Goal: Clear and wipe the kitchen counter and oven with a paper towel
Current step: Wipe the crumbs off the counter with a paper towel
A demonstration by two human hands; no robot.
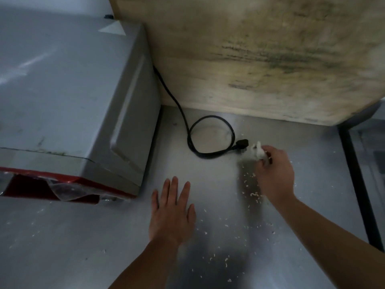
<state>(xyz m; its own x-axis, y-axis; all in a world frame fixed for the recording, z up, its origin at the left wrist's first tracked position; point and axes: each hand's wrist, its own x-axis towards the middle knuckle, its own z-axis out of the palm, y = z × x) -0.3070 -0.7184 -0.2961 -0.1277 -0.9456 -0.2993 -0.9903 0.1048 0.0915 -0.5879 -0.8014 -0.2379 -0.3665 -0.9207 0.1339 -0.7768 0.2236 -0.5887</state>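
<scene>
On the steel counter (208, 174), right fingers (263, 158) pinch what looks like wadded paper towel (258, 150); left fingers (174, 188) spread flat.

No text, label, brand, number or sign can be read anywhere in the view. The oven (68, 97), the counter (62, 236) and the wooden board (260, 59) leaning behind them show only plain, unmarked surfaces.

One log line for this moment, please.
right hand grips paper towel beside cord plug | left hand flat on counter | white crumbs remain | oven untouched
</scene>
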